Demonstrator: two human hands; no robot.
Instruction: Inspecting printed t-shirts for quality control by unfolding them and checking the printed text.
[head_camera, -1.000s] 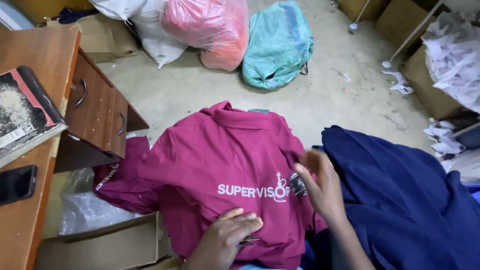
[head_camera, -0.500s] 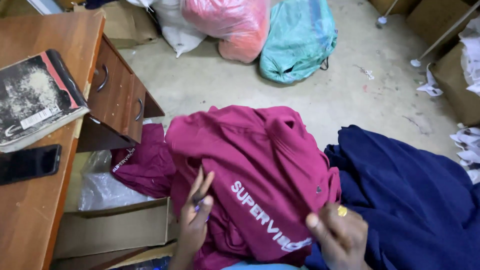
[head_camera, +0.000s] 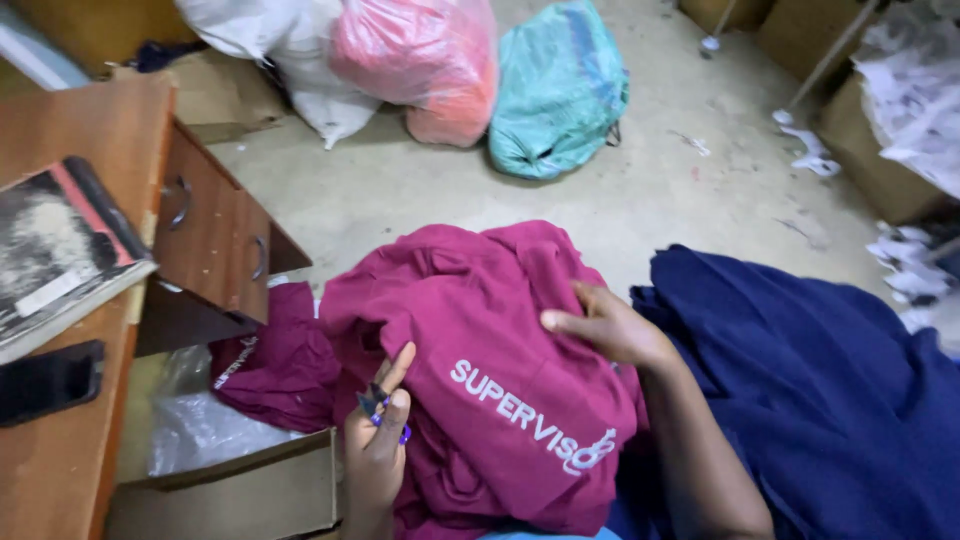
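Garment (head_camera: 500, 370), maroon with white lettering, lies bunched on the lap between both hands. Left hand (head_camera: 378, 450) pinches a small dark clip-like item (head_camera: 372, 402) against the cloth; what it is cannot be made out. Right hand (head_camera: 610, 325) rests flat on the garment, fingers together. Navy cloth (head_camera: 800, 370) lies just beside it, cut off at the right edge. White bag (head_camera: 270, 50), pink bag (head_camera: 425, 65) and teal bag (head_camera: 560, 90) stand on the floor beyond. Book (head_camera: 60, 250) and dark phone (head_camera: 45, 380) lie on the wooden surface (head_camera: 110, 130); cardboard box (head_camera: 240, 495) is partly hidden below
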